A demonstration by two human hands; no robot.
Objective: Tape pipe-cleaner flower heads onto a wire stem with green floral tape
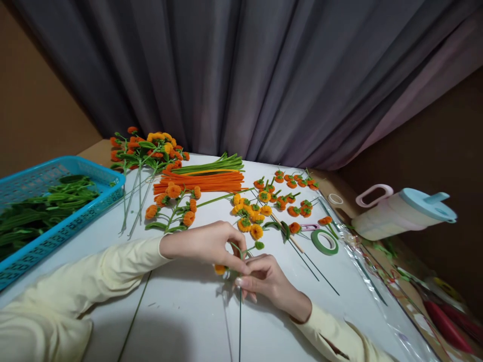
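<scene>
My left hand [211,244] and my right hand [271,284] meet over the front of the white table. Both are closed in a pinch on a thin dark green flower stem [240,327], which runs down toward the table's near edge. A small green bud [259,245] on a thin stalk sticks up above the fingers. Below my left hand shows part of a yellow-orange pipe-cleaner flower [219,269]. The join between the fingers is hidden. Just beyond my hands lie several yellow flower heads [256,232] and dark green leaves [286,230].
A blue basket [109,197] of green leaves stands left. Finished flower stems [171,216] and orange pipe cleaners [204,182] lie at the back. On the right are green tape [325,242], loose wires [320,274], plastic wrap [381,301] and a lidded cup [396,213].
</scene>
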